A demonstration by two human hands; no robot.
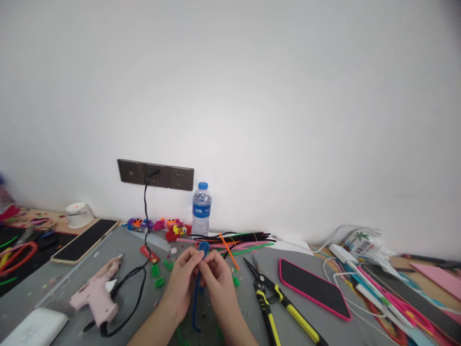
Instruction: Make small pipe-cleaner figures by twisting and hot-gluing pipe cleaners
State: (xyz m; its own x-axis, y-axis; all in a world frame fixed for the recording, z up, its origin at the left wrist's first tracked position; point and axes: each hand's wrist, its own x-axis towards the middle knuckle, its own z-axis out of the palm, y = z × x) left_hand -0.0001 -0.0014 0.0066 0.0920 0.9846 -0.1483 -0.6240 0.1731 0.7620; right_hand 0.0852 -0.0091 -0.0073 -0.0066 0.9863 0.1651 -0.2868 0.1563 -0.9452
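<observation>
In the middle of the head view, my left hand (pixel 183 278) and my right hand (pixel 217 276) come together over the grey mat. Both pinch a blue pipe cleaner (pixel 196 307) between thumbs and fingertips. Its upper end is rolled into a rounded coil (pixel 204 247) that shows above the fingertips, while a long straight tail hangs down between the wrists with a small bend at its tip. Pliers (pixel 270 288) with yellow and black handles lie right of my right hand. Short green curled pieces (pixel 159 282) lie left of my left hand.
A pink glue gun (pixel 97 293) lies at left, its black cord running to the wall socket (pixel 155 175). Behind my hands are a water bottle (pixel 201 209) and a bundle of coloured pipe cleaners (pixel 248 238). A pink-cased phone (pixel 313 288) and several craft supplies lie at right.
</observation>
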